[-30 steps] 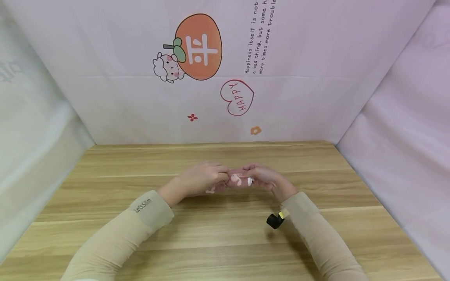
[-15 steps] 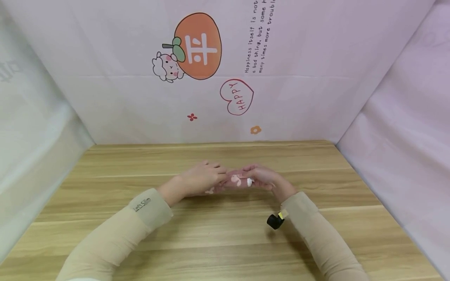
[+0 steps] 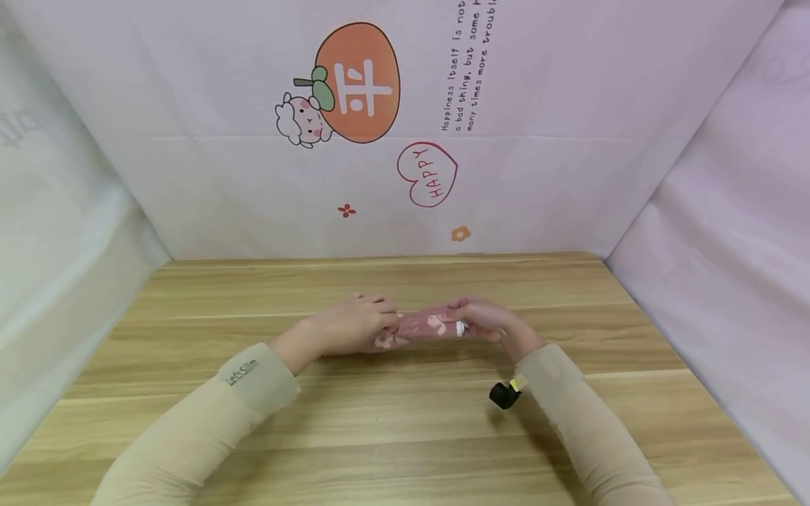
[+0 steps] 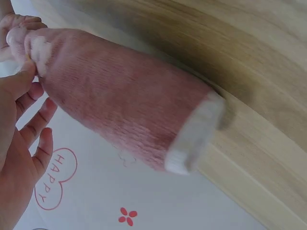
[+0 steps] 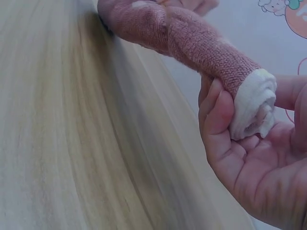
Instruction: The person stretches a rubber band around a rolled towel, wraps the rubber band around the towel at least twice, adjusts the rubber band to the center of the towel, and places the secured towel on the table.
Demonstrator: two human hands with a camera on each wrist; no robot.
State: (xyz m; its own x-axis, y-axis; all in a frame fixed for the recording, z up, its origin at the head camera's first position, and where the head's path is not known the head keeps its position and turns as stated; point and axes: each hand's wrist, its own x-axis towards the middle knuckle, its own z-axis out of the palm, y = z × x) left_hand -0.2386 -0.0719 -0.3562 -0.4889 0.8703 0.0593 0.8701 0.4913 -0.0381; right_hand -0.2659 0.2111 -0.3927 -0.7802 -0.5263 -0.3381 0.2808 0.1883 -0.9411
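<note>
A pink terry towel [image 3: 419,325] with pale printed shapes and white hems stretches, rolled lengthwise, between both hands over the table. My left hand [image 3: 348,327] is at its left part. In the left wrist view that hand pinches the towel [image 4: 124,91] between thumb and forefinger, its other fingers loosely spread; a wider flap with a white hem hangs beyond them. My right hand [image 3: 486,322] grips the tight roll at the right end. The right wrist view shows its curled fingers [image 5: 218,110] round the roll, just by the coiled white hem [image 5: 254,103].
Below lies a wood-grain table [image 3: 392,436]. A printed white cloth [image 3: 538,140] hangs behind it, and pale cloth walls [image 3: 728,211] stand at both sides. From the right cuff juts a small black device [image 3: 504,395] with a yellow tab.
My hands have drawn apart, the left shifting left and the right slightly right. More of the rolled towel now shows between them.
</note>
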